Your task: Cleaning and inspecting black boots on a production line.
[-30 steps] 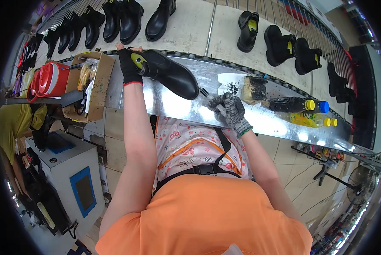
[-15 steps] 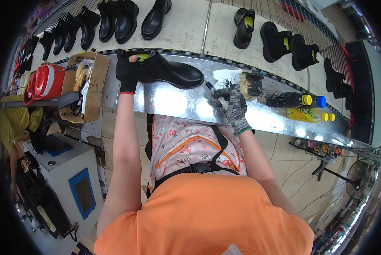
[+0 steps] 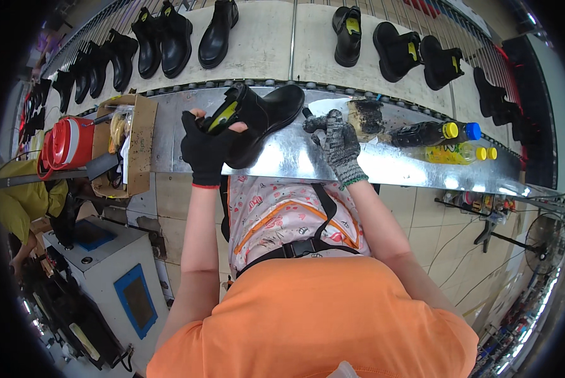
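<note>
My left hand (image 3: pixel 205 148), in a black glove with bare fingertips, grips a black ankle boot (image 3: pixel 267 113) at its shaft and heel. The boot is tilted over the metal ledge (image 3: pixel 175 145). Its opening faces left, showing a yellow-green lining, and its toe points to the far right. To the right of the boot, my right hand (image 3: pixel 340 145), in a grey knit glove, is closed around a thin dark stick-like tool (image 3: pixel 307 113). The tool's tip is near the boot's toe, apart from it; its exact kind is unclear. Beside that hand sits a black-stained block (image 3: pixel 365 117) on white paper.
Bottles with dark liquid (image 3: pixel 415 133) and yellow liquid (image 3: pixel 452 153) lie at the right. A cardboard box (image 3: pixel 142 138) and a red jug (image 3: pixel 68 143) stand left. Several black boots (image 3: pixel 218 34) stand on the conveyor (image 3: pixel 263 44) beyond. A person in yellow (image 3: pixel 27 195) is at the far left.
My left hand has come nearer and rightward, turning the boot so its toe points up and its opening shows. The right hand stays at the ledge, slightly shifted. The whole view has moved a little.
</note>
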{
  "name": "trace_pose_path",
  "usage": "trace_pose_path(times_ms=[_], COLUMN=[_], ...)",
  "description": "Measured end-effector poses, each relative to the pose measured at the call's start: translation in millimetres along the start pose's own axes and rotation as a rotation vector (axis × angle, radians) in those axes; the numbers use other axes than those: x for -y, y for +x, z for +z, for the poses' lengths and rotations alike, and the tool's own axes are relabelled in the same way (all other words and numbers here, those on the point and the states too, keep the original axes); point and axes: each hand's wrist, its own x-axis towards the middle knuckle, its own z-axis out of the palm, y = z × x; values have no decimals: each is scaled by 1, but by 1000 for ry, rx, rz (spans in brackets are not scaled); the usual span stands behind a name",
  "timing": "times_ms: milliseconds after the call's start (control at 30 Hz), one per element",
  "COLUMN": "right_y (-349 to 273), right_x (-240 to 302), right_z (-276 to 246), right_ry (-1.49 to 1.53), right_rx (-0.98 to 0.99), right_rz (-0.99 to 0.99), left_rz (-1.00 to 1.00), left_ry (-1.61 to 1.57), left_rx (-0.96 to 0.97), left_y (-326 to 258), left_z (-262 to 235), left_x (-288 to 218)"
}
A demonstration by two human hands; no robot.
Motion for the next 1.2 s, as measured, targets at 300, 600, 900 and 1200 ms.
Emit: trace_pose_path(times_ms=[300,600,900,1200], right_y=[-2,-18,-15,-38], right_x=[1,13,13,51], right_z=[11,17,-8,-60], right_ry=[105,202,311,193], right_rx=[20,56,258,417], right_rz=[-50,-133,-61,-62], left_rz=[-270,-654,-887,-941], left_ry=[-183,-663,-897,-961], left_rx=[200,370,584,566], left_y=[-33,-53,-63,-64], left_z=[-16,-18,-21,-17], left_x=[-23,-15,-9,-28])
